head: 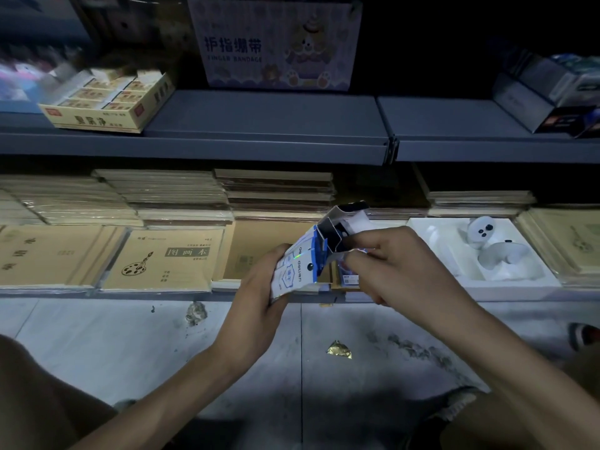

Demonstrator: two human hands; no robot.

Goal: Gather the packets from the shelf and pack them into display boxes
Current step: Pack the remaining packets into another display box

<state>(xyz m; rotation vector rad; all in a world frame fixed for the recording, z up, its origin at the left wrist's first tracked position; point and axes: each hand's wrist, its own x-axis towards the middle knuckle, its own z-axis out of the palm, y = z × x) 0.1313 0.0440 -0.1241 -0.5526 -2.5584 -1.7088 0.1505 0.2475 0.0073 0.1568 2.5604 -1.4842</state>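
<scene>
Shelf (259, 115): dim, beyond left hand (256, 287)
Left hand: gripped display box (297, 272)
Right hand (399, 271): pinched its flap (339, 237)
Tip: probably needed squaring, imo

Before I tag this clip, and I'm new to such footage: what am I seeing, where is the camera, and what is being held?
No machine here: a person works bare-handed. The single picture comes from a camera worn on the head, looking forward and down. The left hand grips a blue-and-white box; the right hand pinches at its open top end. Behind them a lower shelf holds notebooks and a white tray with a white figure. The upper shelf carries a yellow box of small packs and a bandage carton. A gold wrapper lies on the floor.
</scene>
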